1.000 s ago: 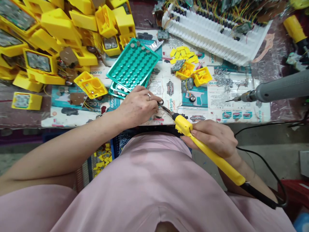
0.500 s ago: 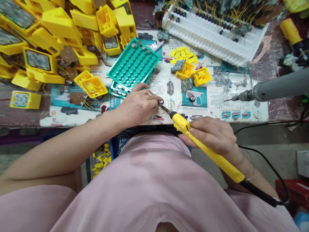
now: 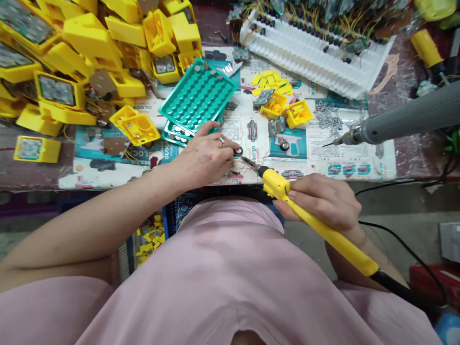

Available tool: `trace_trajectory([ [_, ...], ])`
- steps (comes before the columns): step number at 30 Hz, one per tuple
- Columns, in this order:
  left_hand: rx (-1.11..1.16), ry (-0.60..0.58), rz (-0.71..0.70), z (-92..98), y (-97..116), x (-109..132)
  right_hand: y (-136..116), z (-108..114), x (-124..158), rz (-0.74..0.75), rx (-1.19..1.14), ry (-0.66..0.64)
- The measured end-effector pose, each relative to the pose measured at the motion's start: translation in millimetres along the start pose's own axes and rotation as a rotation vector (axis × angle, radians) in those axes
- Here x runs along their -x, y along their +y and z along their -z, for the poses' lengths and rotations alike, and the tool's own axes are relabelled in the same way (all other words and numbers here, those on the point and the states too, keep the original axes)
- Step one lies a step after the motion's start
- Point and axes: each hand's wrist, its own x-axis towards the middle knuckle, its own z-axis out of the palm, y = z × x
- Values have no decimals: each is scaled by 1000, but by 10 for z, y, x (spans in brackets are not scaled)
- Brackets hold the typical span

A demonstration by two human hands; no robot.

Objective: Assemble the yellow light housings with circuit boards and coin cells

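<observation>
My left hand [image 3: 212,155] rests on the printed sheet, its fingers closed on a small round part [image 3: 238,151] with a dark rim at the fingertips. In my right hand [image 3: 323,199] is a yellow soldering iron [image 3: 316,225], gripped along its handle. The iron's metal tip points left and ends right beside the round part; whether they touch I cannot tell. Just behind my left hand lies a green tray [image 3: 197,98] with rows of round pockets, a few holding silver discs. It overlaps another green tray [image 3: 175,132] with more discs.
Yellow housings [image 3: 93,43] are heaped at the left. A white ribbed rack [image 3: 312,57] of wired parts stands behind. Open yellow cases [image 3: 299,113], small yellow pieces [image 3: 272,81] and screws [image 3: 328,117] lie right of centre. A grey screwdriver [image 3: 406,117] juts in from the right.
My right hand and the soldering iron have shifted a little to the right, drawing the tip back slightly from the round part. The left hand stays nearly still.
</observation>
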Motion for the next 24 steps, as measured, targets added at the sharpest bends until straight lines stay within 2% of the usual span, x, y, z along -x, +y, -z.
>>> trace_trajectory([
  [9,-14,9,-6,-4,-5,2,-20,-8,-32,-15,-17,-55],
  [20,-79,-12,-30,-21,-19,10,14,-89,42,-4,-10,63],
  [24,-56,-29,-10,-10,-6,5,11,-69,16,8,-9,45],
])
